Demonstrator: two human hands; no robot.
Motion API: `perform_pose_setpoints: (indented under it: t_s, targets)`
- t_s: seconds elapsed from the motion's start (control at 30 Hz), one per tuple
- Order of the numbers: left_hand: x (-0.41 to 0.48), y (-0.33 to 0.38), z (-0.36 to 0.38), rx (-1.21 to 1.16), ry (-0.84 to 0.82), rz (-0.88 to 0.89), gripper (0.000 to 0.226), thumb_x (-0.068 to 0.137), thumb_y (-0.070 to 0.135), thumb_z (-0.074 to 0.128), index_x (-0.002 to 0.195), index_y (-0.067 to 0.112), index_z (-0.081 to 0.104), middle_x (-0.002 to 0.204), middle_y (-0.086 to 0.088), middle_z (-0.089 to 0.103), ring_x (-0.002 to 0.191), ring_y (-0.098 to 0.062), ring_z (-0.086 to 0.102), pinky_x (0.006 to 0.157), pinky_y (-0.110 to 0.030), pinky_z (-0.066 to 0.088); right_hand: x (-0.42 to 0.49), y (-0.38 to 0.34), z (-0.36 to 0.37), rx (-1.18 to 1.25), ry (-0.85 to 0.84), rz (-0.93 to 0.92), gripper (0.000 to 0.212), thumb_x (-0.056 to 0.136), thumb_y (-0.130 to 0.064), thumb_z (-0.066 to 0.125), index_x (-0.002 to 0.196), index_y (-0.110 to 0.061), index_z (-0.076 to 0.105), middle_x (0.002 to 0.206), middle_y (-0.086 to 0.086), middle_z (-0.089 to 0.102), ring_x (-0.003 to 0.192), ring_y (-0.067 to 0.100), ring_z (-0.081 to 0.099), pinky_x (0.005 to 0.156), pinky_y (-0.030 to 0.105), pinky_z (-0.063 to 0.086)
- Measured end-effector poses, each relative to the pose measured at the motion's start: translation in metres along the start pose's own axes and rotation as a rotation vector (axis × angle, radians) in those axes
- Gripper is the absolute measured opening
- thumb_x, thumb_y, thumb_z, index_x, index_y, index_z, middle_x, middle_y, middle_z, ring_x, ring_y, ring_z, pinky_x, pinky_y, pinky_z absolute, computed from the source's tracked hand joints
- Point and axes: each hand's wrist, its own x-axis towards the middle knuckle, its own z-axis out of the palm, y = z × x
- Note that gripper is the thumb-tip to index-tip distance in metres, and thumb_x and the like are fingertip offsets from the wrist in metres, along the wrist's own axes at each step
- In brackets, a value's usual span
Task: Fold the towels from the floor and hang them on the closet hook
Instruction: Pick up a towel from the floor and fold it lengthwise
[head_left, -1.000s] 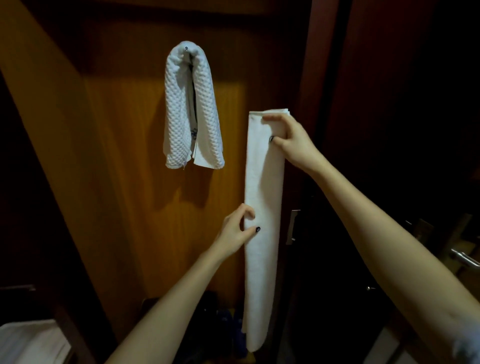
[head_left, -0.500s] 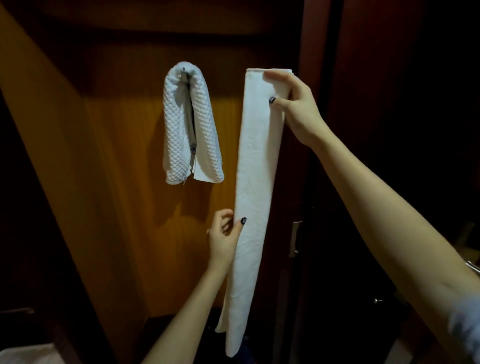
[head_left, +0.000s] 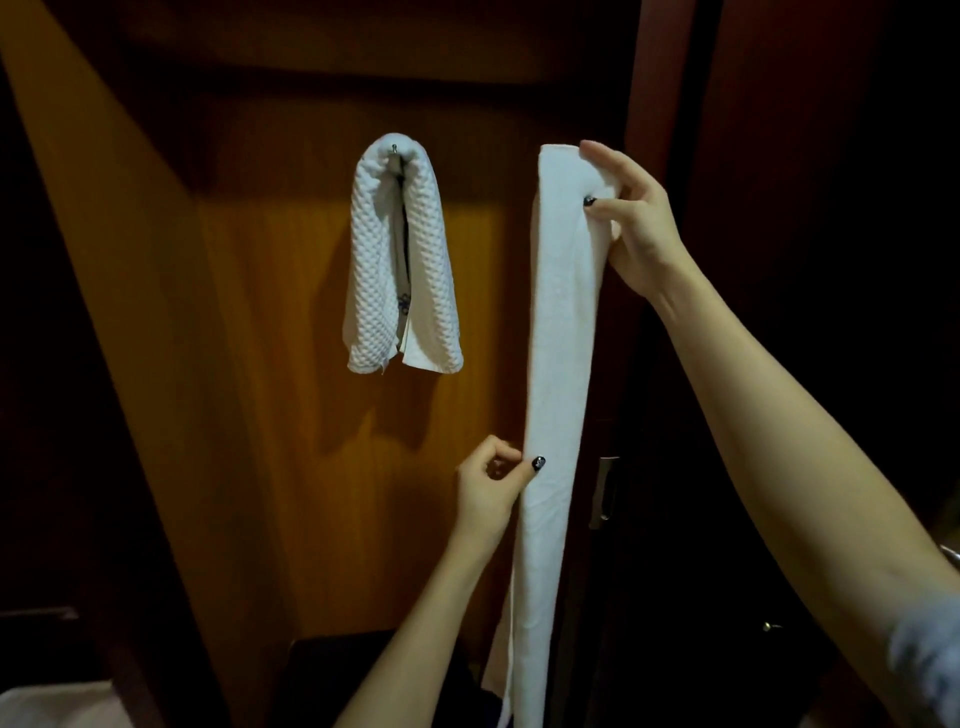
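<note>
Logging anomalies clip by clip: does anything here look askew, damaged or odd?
Nothing damaged. Minor: a loose edge trails from the long towel, lower left, so its fold is untidy. The waffle towel hangs on the hook with a smooth inner layer poking out below.

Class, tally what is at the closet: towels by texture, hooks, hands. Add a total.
Waffle-textured towels: 1
Smooth towels: 1, held up
Hooks: 1
Hands: 2, left hand and right hand
Total: 5
</note>
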Motion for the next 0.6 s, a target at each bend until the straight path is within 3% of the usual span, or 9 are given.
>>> perform_pose_setpoints:
  t_s: [0.17, 0.27, 0.4, 0.5, 0.6]
  targets:
    - [0.001, 0.006, 0.014, 0.098, -0.142, 0.013, 0.022, 0.083, 0.01, 0.072, 0.07, 0.019, 0.056, 0.068, 0.016, 0.053, 0.069, -0.003, 0.049, 0.067, -0.019, 0.038, -0.002, 0.002, 0.0, 0.068, -0.006, 0.048, 0.055, 0.078, 0.018, 0.044, 0.12, -0.013, 0.062, 0.125, 0.004, 0.056, 0.111, 0.022, 0.059, 0.086, 0.033, 0.055]
    - [0.0, 0.001, 0.02, 0.176, -0.08, 0.039, 0.025, 0.083, 0.012, 0.072, 0.065, 0.02, 0.058, 0.057, 0.018, 0.051, 0.057, 0.0, 0.046, 0.059, -0.013, 0.034, -0.002, 0.0, -0.001, 0.097, 0.008, 0.051, 0.055, 0.079, 0.02, 0.042, 0.116, -0.014, 0.063, 0.127, 0.005, 0.053, 0.119, 0.027, 0.055, 0.09, 0.035, 0.052]
    - [-0.001, -0.006, 0.016, 0.289, 0.045, 0.128, 0.013, 0.077, 0.006, 0.077, 0.068, 0.006, 0.068, 0.061, 0.013, 0.057, 0.056, 0.0, 0.051, 0.057, -0.009, 0.035, -0.004, 0.003, -0.006, 0.101, 0.016, 0.074, 0.052, 0.079, 0.02, 0.044, 0.111, -0.016, 0.065, 0.125, 0.008, 0.053, 0.109, 0.025, 0.057, 0.08, 0.03, 0.055]
    - [-0.002, -0.009, 0.014, 0.35, 0.039, 0.145, 0.012, 0.077, 0.006, 0.077, 0.075, 0.004, 0.065, 0.072, 0.003, 0.06, 0.067, -0.01, 0.057, 0.062, -0.021, 0.047, -0.005, 0.007, -0.011, 0.136, 0.067, 0.097, 0.051, 0.079, 0.02, 0.044, 0.108, -0.015, 0.066, 0.119, 0.006, 0.056, 0.103, 0.022, 0.06, 0.076, 0.03, 0.056]
    - [0.002, -0.012, 0.009, 0.39, 0.009, 0.123, 0.013, 0.083, 0.009, 0.071, 0.082, 0.01, 0.059, 0.078, 0.006, 0.057, 0.071, -0.015, 0.058, 0.062, -0.033, 0.052, -0.005, 0.011, -0.016, 0.15, 0.117, 0.103, 0.051, 0.078, 0.02, 0.044, 0.106, -0.015, 0.067, 0.115, 0.004, 0.057, 0.1, 0.022, 0.061, 0.075, 0.031, 0.056]
